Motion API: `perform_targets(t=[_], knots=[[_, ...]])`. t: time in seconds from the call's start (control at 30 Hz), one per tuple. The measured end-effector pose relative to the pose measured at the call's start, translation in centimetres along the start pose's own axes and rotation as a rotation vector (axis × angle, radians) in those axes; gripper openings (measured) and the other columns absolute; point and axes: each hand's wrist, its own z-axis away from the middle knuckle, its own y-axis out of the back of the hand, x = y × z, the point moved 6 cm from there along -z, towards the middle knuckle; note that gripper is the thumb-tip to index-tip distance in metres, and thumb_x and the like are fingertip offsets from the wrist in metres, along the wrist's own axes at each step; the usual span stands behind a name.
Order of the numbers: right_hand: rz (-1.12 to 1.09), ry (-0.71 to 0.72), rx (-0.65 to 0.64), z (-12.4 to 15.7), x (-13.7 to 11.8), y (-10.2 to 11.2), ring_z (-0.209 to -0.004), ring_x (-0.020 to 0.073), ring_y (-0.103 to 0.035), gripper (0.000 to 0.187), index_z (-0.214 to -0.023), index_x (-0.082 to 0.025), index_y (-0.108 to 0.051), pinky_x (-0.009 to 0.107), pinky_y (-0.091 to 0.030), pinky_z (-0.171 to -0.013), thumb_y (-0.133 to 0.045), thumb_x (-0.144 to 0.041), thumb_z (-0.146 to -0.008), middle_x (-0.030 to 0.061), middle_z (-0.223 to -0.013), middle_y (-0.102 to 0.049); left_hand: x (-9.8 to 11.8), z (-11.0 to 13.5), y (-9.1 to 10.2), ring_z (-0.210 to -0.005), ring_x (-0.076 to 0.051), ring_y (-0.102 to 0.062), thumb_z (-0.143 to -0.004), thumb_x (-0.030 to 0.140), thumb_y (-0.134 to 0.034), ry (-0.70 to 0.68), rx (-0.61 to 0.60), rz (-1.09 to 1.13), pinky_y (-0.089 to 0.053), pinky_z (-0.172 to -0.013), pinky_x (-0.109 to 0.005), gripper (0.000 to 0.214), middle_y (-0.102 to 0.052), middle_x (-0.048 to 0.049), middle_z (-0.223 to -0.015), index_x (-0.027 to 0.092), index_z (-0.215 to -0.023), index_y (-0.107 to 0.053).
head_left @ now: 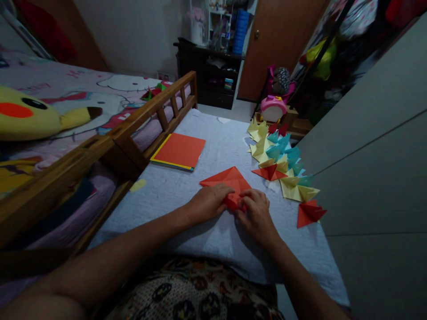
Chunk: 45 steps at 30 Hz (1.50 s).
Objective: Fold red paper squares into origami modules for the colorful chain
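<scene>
A red sheet of origami paper (230, 176) lies partly folded on the cloth-covered surface, its top corner pointing away from me. My left hand (210, 201) presses on its left side, fingers curled over the near edge. On the right, my right hand (255, 211) pinches the near folded part between thumb and fingers. Both hands almost meet at the paper's near corner, and the fingers hide part of the fold. Beyond my left hand rests a stack of square coloured paper (182, 151), red on top with yellow and blue-green edges below.
Several folded paper pieces (267, 149) in yellow, blue and red line the right side, with a red folded piece (310, 212) nearest me. A wooden bed rail (153, 111) borders the left. A pale cabinet (376, 178) stands close on the right.
</scene>
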Motion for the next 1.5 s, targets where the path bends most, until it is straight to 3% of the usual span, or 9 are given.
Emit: perform_targets(t=[0.1, 0.2, 0.27, 0.43, 0.57, 0.8, 1.03, 1.27, 1.5], knots=[[-0.026, 0.098, -0.002, 0.3, -0.3, 0.7, -0.124, 0.0309, -0.049, 0.018, -0.101, -0.022, -0.061, 0.052, -0.037, -0.105, -0.063, -0.02, -0.084, 0.0117, -0.123, -0.06, 0.1, 0.3, 0.6, -0.086, -0.022, -0.065, -0.081, 0.006, -0.053, -0.015, 0.006, 0.016, -0.053, -0.074, -0.034, 0.021, -0.067, -0.0081, -0.096, 0.018, -0.094, -0.064], [0.083, 0.164, -0.022, 0.4, 0.2, 1.5, -0.142, 0.0375, -0.033, 0.06, -0.139, -0.018, -0.047, 0.063, -0.023, -0.115, -0.066, -0.029, -0.083, 0.019, -0.146, -0.045, 0.3, 0.8, 2.0, -0.084, -0.021, -0.062, -0.075, 0.001, -0.049, -0.066, 0.065, 0.063, -0.05, -0.071, -0.032, 0.024, -0.063, -0.0078, -0.095, 0.017, -0.088, -0.061], [0.171, 0.173, -0.03, 0.3, 1.0, 2.1, -0.147, 0.0399, -0.026, 0.072, -0.148, -0.018, -0.038, 0.066, -0.019, -0.116, -0.066, -0.026, -0.082, 0.0199, -0.153, -0.037, 0.3, 1.1, 3.1, -0.086, -0.02, -0.06, -0.072, -0.002, -0.047, -0.11, 0.101, 0.101, -0.049, -0.072, -0.031, 0.028, -0.061, -0.0068, -0.096, 0.018, -0.088, -0.059], [0.238, 0.272, 0.027, 0.4, 1.2, 3.3, -0.149, 0.0384, -0.024, 0.059, -0.138, -0.031, -0.054, 0.065, -0.015, -0.118, -0.065, -0.017, -0.081, 0.01, -0.158, -0.035, -0.1, 1.8, 5.1, -0.097, -0.017, -0.059, -0.061, -0.009, -0.041, -0.233, 0.075, 0.267, -0.049, -0.084, -0.03, 0.04, -0.058, -0.0036, -0.1, 0.018, -0.084, -0.057], [0.24, 0.4, 0.103, 0.7, -0.4, 3.2, -0.149, 0.0356, -0.027, 0.035, -0.12, -0.032, -0.066, 0.063, -0.014, -0.119, -0.066, -0.023, -0.086, 0.0056, -0.154, -0.045, -1.3, 1.9, 5.5, -0.104, -0.017, -0.06, -0.066, -0.01, -0.043, -0.246, 0.061, 0.319, -0.049, -0.092, -0.034, 0.036, -0.059, -0.0039, -0.106, 0.018, -0.082, -0.058], [0.346, 0.329, -0.098, 0.9, 0.1, 0.1, -0.145, 0.034, -0.034, 0.042, -0.125, -0.028, -0.067, 0.062, -0.021, -0.117, -0.061, -0.011, -0.088, 0.0101, -0.151, -0.052, -4.1, 2.6, 4.1, -0.122, -0.027, -0.056, -0.084, 0.001, -0.048, -0.077, 0.099, -0.097, -0.051, -0.1, -0.044, 0.022, -0.058, -0.0135, -0.132, 0.019, -0.085, -0.062], [0.293, 0.294, -0.172, 0.8, 0.2, -0.5, -0.135, 0.0334, -0.046, 0.038, -0.125, -0.026, -0.069, 0.058, -0.03, -0.112, -0.065, -0.016, -0.089, 0.0122, -0.143, -0.059, -2.2, 5.0, 3.7, -0.138, -0.029, -0.044, -0.09, 0.006, -0.051, -0.161, 0.107, -0.328, -0.043, -0.111, -0.051, 0.029, -0.056, -0.0138, -0.14, 0.018, -0.115, -0.062], [0.217, 0.344, -0.19, 0.3, -1.1, -0.6, -0.121, 0.0297, -0.055, 0.034, -0.126, -0.02, -0.068, 0.046, -0.044, -0.099, -0.062, -0.019, -0.092, 0.0142, -0.132, -0.066, -1.5, 5.4, 2.9, -0.126, -0.029, -0.053, -0.095, 0.016, -0.059, -0.201, 0.159, -0.449, -0.047, -0.103, -0.049, 0.013, -0.064, -0.0093, -0.129, 0.022, -0.098, -0.07], [0.147, 0.299, -0.261, -0.4, -1.2, -0.8, -0.103, 0.0255, -0.062, 0.024, -0.114, -0.022, -0.071, 0.042, -0.046, -0.088, -0.058, -0.016, -0.094, 0.0106, -0.119, -0.071, -3.0, 5.8, 3.5, -0.099, -0.025, -0.057, -0.095, 0.018, -0.058, -0.045, 0.186, -0.401, -0.05, -0.086, -0.042, 0.015, -0.066, -0.0078, -0.102, 0.02, -0.086, -0.07]])
